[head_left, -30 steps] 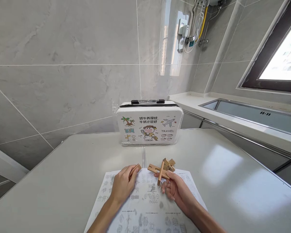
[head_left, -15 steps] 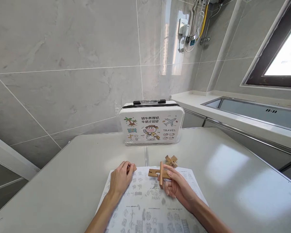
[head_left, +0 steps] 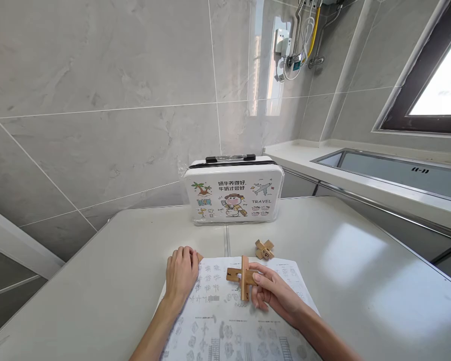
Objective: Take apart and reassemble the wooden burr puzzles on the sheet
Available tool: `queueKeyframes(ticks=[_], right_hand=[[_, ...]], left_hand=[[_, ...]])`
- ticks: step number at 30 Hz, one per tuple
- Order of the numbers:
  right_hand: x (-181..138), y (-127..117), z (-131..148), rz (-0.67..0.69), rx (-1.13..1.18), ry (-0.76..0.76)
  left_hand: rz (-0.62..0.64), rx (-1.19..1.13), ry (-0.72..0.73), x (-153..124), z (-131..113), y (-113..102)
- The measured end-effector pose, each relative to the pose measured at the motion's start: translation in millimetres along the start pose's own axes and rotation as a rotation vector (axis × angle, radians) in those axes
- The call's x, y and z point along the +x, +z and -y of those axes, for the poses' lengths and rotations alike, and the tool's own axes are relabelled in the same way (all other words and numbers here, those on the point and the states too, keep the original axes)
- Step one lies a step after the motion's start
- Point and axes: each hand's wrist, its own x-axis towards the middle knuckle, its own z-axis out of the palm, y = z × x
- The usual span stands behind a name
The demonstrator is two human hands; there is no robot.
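Note:
My right hand (head_left: 274, 291) pinches the right end of a flat slotted wooden puzzle piece with thumb and fingers. A second wooden piece stands across it, so the two form a wooden cross (head_left: 244, 278) above the printed sheet. Dark markings show on both pieces. At the sheet's upper left, my left hand (head_left: 181, 273) is closed, palm down. The corner of a small wooden piece (head_left: 200, 256) peeks out by its fingertips; the rest is hidden. Beyond my right hand, an assembled wooden burr puzzle (head_left: 264, 249) with a dark mark rests on the table.
Under both hands lies the paper sheet (head_left: 225, 323), printed with puzzle diagrams. A white plastic-wrapped case (head_left: 233, 195) with cartoon drawings stands at the back of the white table (head_left: 97, 281). To the right is a counter with a sink (head_left: 391, 173); a tiled wall rises behind.
My left hand has shifted left with the wooden piece at its fingers. My right hand has moved slightly left and down, and the crossed pieces have turned to face me more.

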Motion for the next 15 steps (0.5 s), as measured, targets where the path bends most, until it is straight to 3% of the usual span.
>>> queueKeyframes(ticks=[4,7,11,15], right_hand=[[0,1,1,0.033,-0.011,-0.012],[0,3,1,0.050,-0.013,-0.010],[0,5,2,0.073,-0.001,-0.009],[0,3,1,0.114,-0.016,-0.007]], left_hand=[[0.003,-0.099,0.053,-2,-13,-7],[0.094,-0.242,0.089,-10,-34,-14],[0.522,-0.819,0.022,-25,-60,-16],[0.694,-1.024,0.003,-32,-68,-12]])
